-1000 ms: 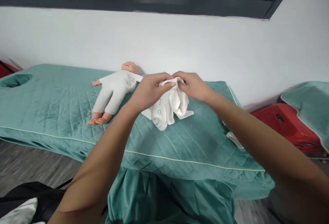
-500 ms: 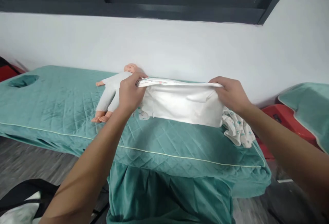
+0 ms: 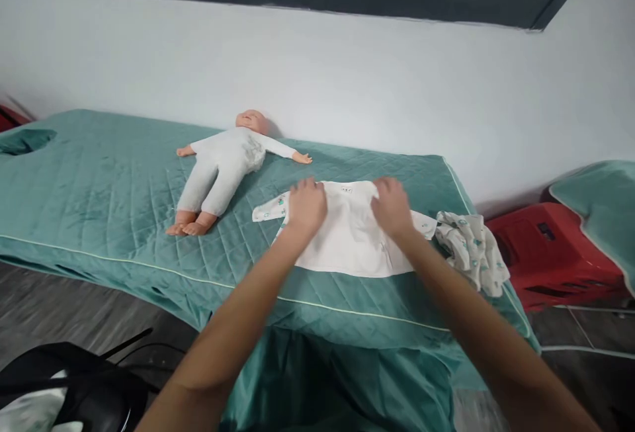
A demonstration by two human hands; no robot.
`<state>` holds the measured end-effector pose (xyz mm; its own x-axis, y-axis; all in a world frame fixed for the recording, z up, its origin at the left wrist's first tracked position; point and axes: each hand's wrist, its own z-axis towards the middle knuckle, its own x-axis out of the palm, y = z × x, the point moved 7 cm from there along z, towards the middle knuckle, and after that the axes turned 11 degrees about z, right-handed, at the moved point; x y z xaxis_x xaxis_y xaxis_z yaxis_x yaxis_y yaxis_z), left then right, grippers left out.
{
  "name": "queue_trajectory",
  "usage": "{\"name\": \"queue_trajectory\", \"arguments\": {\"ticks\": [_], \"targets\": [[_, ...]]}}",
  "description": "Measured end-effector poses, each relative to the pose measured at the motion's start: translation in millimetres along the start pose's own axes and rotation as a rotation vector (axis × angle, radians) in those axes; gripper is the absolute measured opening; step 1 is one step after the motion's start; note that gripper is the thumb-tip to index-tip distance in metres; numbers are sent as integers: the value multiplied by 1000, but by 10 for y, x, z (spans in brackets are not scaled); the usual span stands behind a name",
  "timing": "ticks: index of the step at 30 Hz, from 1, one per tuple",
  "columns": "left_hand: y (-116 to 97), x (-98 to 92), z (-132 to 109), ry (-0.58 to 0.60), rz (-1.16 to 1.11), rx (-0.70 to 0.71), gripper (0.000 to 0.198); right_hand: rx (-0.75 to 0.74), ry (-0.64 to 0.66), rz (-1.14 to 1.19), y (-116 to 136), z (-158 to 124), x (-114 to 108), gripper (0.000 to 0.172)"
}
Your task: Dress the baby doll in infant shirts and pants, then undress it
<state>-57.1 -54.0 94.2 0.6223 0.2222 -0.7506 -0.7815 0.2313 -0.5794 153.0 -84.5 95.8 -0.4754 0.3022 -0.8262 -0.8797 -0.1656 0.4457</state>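
Note:
A small white baby shirt (image 3: 347, 240) lies spread on the green quilted bed (image 3: 124, 187), its inner side with the neck label facing up. Its patterned sleeves stick out to both sides. My left hand (image 3: 307, 207) has its fingers curled on the shoulder left of the neckline. Opposite it, my right hand (image 3: 391, 210) is closed on the other shoulder. Both hands are slightly blurred and hide parts of the cloth. Left of the shirt, a baby doll (image 3: 223, 157) in a white cloth body lies on its back, one arm stretched towards the shirt.
Crumpled patterned baby clothing (image 3: 473, 250) lies by the right sleeve, at the bed's end. Beyond that end stands a red plastic object (image 3: 555, 253). A white wall (image 3: 347, 75) runs along the back. A black chair or bag (image 3: 74, 379) is at the lower left.
The shirt, stretched folded between both hands and held up before, now lies spread on the bed. My hands came lower and closer together. The doll is now fully visible.

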Motion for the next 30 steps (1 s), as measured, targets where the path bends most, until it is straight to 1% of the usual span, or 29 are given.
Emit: {"name": "queue_trajectory", "arguments": {"ticks": [1,2,3,5,7,9,11,14,17,19,21,23,26,28,30], "targets": [[-12,214,-99,71,-73,-4,7,-38,34,74,96,-34,209,46],[-9,388,-186,115,-149,-18,7,-37,60,151,158,-72,396,47],[-2,522,-249,141,-203,-24,6,3,79,197,181,-107,557,47],[56,656,-292,118,-247,-51,14,104,80,203,161,-142,774,49],[135,682,-246,68,-238,-106,26,193,57,145,105,-109,871,53],[182,673,-161,37,-202,-176,36,273,32,108,49,-22,907,57],[161,674,-82,42,-113,-227,45,359,10,110,7,68,929,62],[76,710,-24,97,137,-261,58,431,-33,116,-4,142,947,72],[24,739,-1,115,360,-226,59,397,-78,106,-3,150,924,77],[17,755,37,115,429,-167,57,351,-116,109,-38,160,883,75],[28,779,114,127,452,-109,56,302,-145,113,-100,202,845,70],[48,804,236,142,456,-72,57,255,-150,115,-166,286,832,66],[92,871,475,159,477,-67,59,217,-139,126,-262,461,857,62],[112,953,639,170,490,-64,59,229,-129,137,-333,590,889,61],[124,1053,776,174,481,-57,59,254,-115,135,-412,711,922,65]]}}
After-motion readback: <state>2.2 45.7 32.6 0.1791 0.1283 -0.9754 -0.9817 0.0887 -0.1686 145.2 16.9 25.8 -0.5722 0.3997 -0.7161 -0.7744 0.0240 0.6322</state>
